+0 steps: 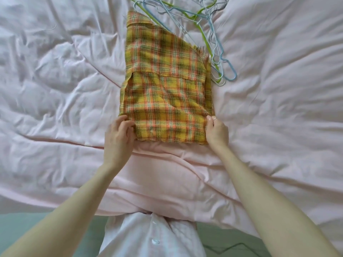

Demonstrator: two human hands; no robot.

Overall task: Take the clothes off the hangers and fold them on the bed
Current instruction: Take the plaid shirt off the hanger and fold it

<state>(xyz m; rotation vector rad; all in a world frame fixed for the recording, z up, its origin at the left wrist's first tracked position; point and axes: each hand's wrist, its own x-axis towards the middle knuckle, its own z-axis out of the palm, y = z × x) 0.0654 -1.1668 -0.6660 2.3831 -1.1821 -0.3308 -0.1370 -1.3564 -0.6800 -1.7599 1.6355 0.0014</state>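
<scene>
A yellow and orange plaid garment (pixel 165 86) lies folded into a long strip on the pink bed cover (pixel 55 89), its near end doubled over. My left hand (pixel 118 134) grips the near left corner of the fold with curled fingers. At the near right corner, my right hand (pixel 216 131) pinches the edge of the cloth. Several empty hangers (pixel 207 25) in blue, green and white lie in a heap beyond the garment, at its far right.
The rumpled pink cover spreads wide to both sides of the garment. The bed's near edge (pixel 167 210) is right in front of my body. Green floor (pixel 46 225) shows below it.
</scene>
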